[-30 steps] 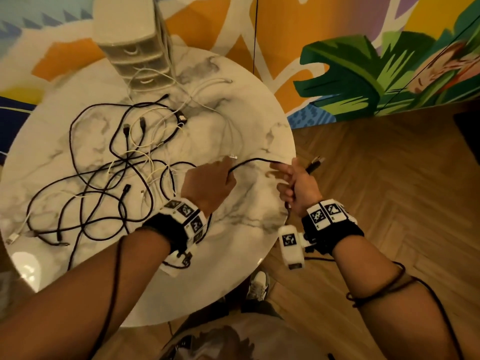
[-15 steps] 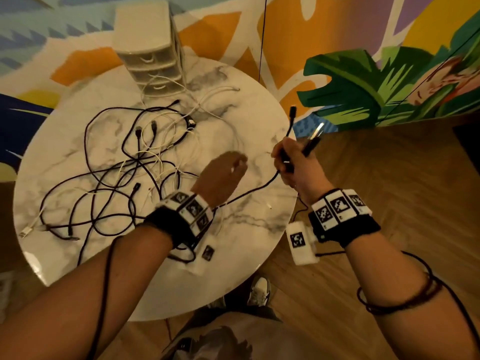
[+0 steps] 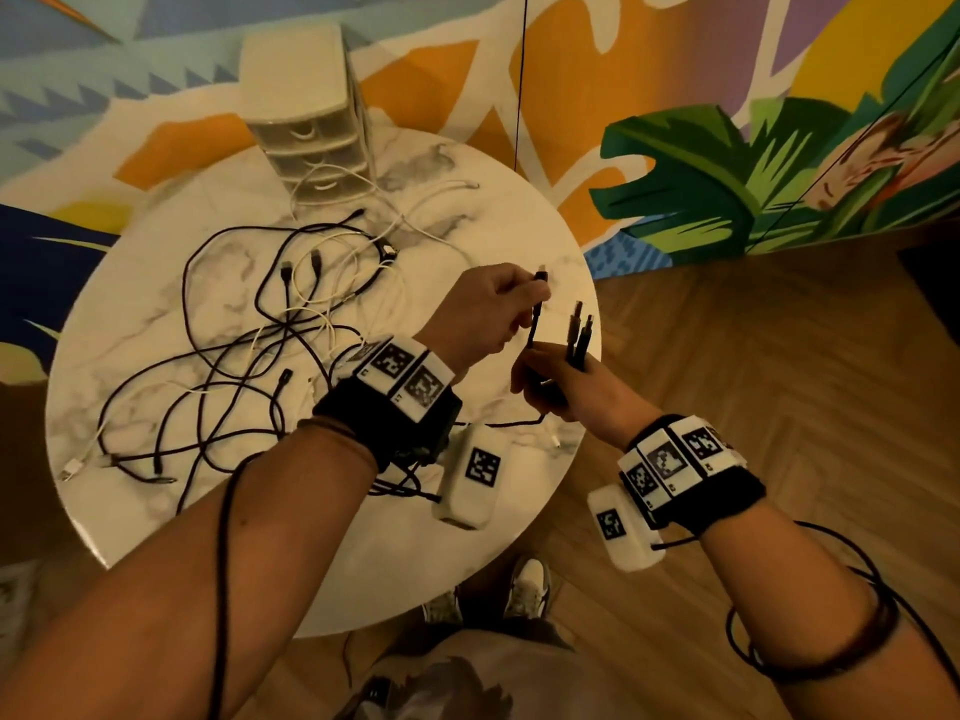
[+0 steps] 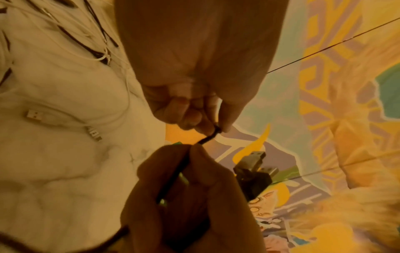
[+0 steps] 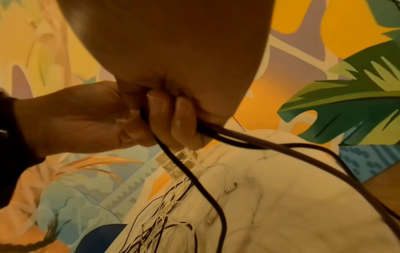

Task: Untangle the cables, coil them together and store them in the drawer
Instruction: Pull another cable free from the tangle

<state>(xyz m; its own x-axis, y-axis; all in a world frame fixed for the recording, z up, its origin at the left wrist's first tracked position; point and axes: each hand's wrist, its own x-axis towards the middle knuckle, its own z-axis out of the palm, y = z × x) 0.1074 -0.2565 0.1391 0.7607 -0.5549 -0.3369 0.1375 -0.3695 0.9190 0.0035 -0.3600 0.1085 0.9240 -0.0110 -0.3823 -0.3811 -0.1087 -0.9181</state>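
Fingers, L hand [image 3: 480, 314]: pinch black cable [image 3: 535, 317] end, raised. R hand [image 3: 563, 381]: my fist wraps black plugs [image 3: 579, 335], upright.

A round marble table [image 3: 519, 553] is standing on herringbone wood flooring [image 3: 779, 330]. A colourful leaf mural [image 3: 727, 174] is covering the wall behind. Sneakers [image 3: 527, 587] are showing below the table edge.

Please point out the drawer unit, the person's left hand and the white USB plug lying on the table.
drawer unit [image 3: 306, 116], head view, upper front face.
left hand [image 3: 478, 314], head view, back of hand.
white USB plug [image 4: 35, 116], left wrist view, metal end.
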